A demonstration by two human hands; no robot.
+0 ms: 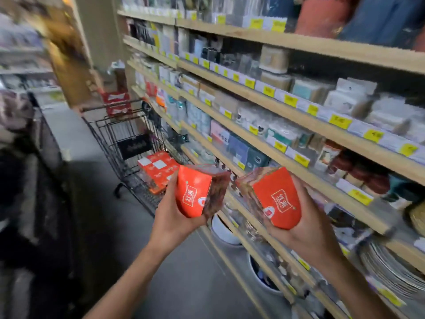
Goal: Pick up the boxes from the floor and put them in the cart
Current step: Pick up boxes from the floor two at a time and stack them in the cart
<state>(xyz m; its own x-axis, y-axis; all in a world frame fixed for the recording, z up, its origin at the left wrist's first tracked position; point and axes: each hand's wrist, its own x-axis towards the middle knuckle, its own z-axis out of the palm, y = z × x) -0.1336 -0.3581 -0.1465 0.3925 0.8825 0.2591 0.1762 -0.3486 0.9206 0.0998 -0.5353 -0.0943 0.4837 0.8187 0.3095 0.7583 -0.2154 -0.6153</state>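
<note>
I hold two orange-red boxes with white logos at chest height. My left hand (171,223) grips the left box (195,192) from below and behind. My right hand (305,229) grips the right box (273,199) the same way. The boxes sit side by side, a small gap between them. A black wire shopping cart (115,134) stands ahead and slightly left in the aisle, beside the shelving. Inside its basket lie more orange-red boxes (158,170). The left box hovers close to the cart's near end.
Long wooden shelves (276,107) with yellow price tags and packaged goods run along my right. White bowls (224,229) and stacked plates (391,268) fill the low shelves. A dark display unit (30,180) borders the left. Grey floor (184,284) stretches between them.
</note>
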